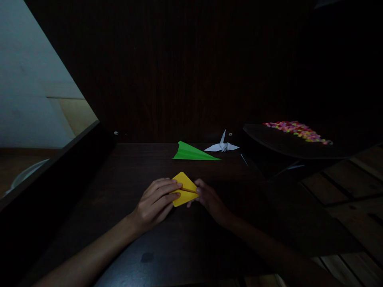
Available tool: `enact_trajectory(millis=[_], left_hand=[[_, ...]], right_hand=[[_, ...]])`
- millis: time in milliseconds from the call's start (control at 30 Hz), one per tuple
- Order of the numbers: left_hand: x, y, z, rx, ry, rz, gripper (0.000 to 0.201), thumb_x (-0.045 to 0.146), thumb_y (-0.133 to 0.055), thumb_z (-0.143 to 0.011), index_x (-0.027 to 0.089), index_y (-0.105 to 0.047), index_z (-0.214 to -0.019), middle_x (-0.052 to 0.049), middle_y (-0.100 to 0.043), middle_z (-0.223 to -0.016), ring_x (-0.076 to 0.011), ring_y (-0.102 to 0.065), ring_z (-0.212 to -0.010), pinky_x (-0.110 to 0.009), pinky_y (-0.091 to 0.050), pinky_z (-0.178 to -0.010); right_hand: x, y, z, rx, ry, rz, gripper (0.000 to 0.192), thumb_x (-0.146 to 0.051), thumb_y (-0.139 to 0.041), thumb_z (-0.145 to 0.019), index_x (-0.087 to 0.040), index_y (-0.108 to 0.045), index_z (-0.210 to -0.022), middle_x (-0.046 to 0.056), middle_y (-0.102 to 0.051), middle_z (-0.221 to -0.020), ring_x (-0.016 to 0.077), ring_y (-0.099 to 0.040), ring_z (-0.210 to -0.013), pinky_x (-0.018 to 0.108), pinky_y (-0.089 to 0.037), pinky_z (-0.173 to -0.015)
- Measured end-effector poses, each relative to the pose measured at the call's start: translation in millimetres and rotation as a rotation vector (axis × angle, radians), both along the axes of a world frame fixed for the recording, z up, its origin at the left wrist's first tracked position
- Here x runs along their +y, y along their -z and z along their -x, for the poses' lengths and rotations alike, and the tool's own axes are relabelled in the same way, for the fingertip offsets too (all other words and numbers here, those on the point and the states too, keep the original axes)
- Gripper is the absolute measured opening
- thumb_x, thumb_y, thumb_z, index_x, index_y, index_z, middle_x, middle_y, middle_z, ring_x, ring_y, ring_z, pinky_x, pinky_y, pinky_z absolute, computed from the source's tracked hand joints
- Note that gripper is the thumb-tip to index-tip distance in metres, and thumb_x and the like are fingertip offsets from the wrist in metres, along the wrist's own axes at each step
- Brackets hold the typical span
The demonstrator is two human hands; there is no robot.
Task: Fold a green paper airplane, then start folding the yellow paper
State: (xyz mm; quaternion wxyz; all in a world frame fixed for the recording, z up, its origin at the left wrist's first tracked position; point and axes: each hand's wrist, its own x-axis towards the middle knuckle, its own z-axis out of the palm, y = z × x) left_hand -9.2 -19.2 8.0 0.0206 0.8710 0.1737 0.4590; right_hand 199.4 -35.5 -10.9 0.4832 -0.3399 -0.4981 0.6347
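A yellow folded paper, roughly diamond-shaped with a crease gap across its middle, is held between my two hands. My left hand grips its left side, fingers lying over the top face and the thumb out of sight. At the right-hand corner, my right hand pinches the paper; part of that hand is in deep shadow. Just beyond the paper lies a green paper plane, its nose pointing right. Behind and right of the plane stands a white origami crane with its wings spread.
The dark wooden table meets an upright dark panel at the back. A raised side board runs along the left. To the right, a dark shelf bears a strip of small colourful pieces. A thin pale sliver lies near the crane.
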Motion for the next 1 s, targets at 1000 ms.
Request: enact_trajectory(millis=[1000], left_hand=[[-1.5,-7.0,-7.5,-0.066,0.013,0.171,0.026,0.009,-0.066,-0.084,0.014,-0.063,-0.109,-0.012,-0.071,-0.108,-0.023,-0.063,-0.106,-0.04,-0.055,-0.087]], right_hand=[[-10.8,-2.6,-2.6,-0.445,0.18,-0.323,0.048,-0.025,-0.061,-0.086,-0.027,-0.044,-0.132,0.004,-0.069,-0.094,0.0152,-0.069,-0.064,0.027,-0.059,-0.057]])
